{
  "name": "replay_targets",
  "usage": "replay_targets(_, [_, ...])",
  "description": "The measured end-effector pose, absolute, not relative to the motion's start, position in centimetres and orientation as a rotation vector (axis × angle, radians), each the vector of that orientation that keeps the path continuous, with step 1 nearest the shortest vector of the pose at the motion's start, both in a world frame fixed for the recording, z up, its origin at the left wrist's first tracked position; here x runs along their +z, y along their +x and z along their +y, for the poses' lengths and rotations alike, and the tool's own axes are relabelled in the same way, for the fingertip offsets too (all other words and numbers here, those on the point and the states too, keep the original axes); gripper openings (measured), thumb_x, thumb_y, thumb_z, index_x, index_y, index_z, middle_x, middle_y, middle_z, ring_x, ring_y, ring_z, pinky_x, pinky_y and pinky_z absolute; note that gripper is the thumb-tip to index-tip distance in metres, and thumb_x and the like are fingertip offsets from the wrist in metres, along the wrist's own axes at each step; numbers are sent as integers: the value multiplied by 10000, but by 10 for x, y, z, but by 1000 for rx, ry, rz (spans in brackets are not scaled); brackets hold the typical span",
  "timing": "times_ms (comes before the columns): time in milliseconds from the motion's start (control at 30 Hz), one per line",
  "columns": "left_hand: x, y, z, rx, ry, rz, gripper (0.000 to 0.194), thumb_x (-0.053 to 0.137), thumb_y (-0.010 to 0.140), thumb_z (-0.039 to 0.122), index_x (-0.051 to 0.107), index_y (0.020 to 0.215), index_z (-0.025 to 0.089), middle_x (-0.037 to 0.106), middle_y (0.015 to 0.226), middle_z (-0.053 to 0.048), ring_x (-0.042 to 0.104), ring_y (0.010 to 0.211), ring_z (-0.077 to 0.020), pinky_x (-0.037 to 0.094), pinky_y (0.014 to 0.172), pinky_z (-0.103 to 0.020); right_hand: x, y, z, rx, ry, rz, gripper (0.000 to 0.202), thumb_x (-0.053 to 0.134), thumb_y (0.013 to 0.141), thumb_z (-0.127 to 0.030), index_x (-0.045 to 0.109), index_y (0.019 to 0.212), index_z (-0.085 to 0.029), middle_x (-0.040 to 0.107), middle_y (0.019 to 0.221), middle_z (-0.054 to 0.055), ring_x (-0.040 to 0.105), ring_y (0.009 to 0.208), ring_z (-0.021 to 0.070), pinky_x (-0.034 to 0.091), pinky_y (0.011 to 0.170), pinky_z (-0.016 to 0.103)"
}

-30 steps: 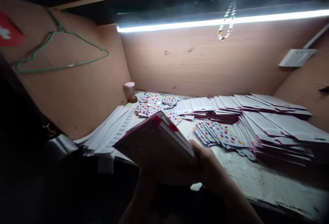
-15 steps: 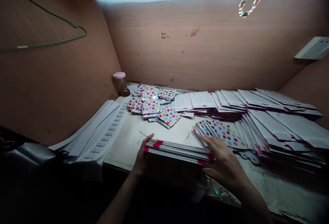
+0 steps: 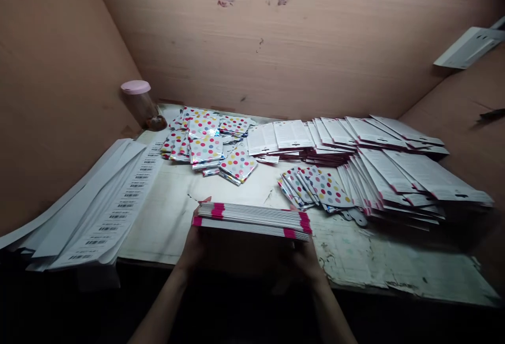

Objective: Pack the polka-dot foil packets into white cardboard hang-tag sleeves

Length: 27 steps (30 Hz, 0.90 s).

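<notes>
A stack of thin white cards or packets with pink edge marks (image 3: 252, 219) is held level over the table's front edge. My left hand (image 3: 193, 244) grips its left end, with a fingertip showing above the top. At the other end my right hand (image 3: 305, 254) is closed on the stack, mostly in shadow behind it. Just beyond lie several polka-dot foil packets (image 3: 315, 186), fanned out, with the grey handles of what look like scissors (image 3: 355, 216) partly under them.
Further back sits a heap of polka-dot packets (image 3: 205, 141). Overlapping white cards (image 3: 394, 165) fill the right side. Barcode label sheets (image 3: 114, 212) lie at left, near a pink-lidded jar (image 3: 138, 102). Wooden panels (image 3: 256, 49) enclose the table, and a white socket box (image 3: 467, 47) hangs at right.
My view has tilted down and turned slightly right. My right hand, earlier spread over the stack's right end, now grips it from lower down. The stack sits straighter.
</notes>
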<state>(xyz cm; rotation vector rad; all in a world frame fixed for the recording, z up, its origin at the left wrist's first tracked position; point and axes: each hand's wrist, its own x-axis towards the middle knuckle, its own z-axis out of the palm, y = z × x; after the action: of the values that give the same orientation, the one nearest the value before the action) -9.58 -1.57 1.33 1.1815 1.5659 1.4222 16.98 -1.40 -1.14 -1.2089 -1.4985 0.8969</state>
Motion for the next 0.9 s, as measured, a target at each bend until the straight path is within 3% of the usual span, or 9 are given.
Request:
replay_targets(100, [3,-98,-10,1374,1085,1561,477,595,771,406,569,1220,246,623,1162,-49,548,1136,-278,426,1008,-421,-1,165,-22,548,-1149,-1362,770,709,755,-360,236,1361,-320,396,1289,112,474,1180,299,433,958,509])
replay_targets(167, [-2,-99,-10,1359,984,1561,479,575,796,437,568,1237,251,630,1142,-35,550,1124,-270,424,1011,-418,9,167,-30,243,-1156,-1389,619,718,756,-291,357,1254,-353,376,1242,80,454,1155,288,428,935,489])
replay_targets(267, [-4,-99,-10,1352,856,1557,485,564,807,479,578,1236,253,627,1142,-20,549,1112,-258,398,1038,-415,19,173,-40,39,-1292,-1529,344,693,788,-268,534,1091,-304,388,1080,60,456,1015,264,426,862,455])
replay_targets(400, [2,-97,-10,1371,808,1549,489,610,769,476,607,1196,238,633,1152,-25,540,1134,-263,364,1068,-416,20,178,-42,14,-1294,-1547,373,726,777,-276,584,1121,-255,413,992,51,447,921,238,430,789,423])
replay_targets(500, [5,-96,-10,1360,803,1579,452,587,782,467,629,1163,227,653,1097,-36,562,1094,-264,388,1046,-423,16,177,-42,37,-1234,-1501,394,734,765,-217,564,1120,-241,431,1004,51,457,936,230,430,783,403])
replay_targets(667, [1,-101,-14,1343,989,1581,504,632,742,457,607,1195,238,591,1226,-52,507,1189,-295,356,1076,-450,14,172,-46,195,-1267,-1435,359,707,766,-187,543,1085,-214,470,1036,70,474,991,247,435,812,415])
replay_targets(900, [-5,-105,-13,1341,1222,1628,480,636,755,402,602,1202,233,596,1230,-71,488,1230,-317,374,1078,-466,14,167,-47,318,-1307,-1392,345,643,763,-116,545,1079,-214,485,1036,64,482,1011,244,424,845,415])
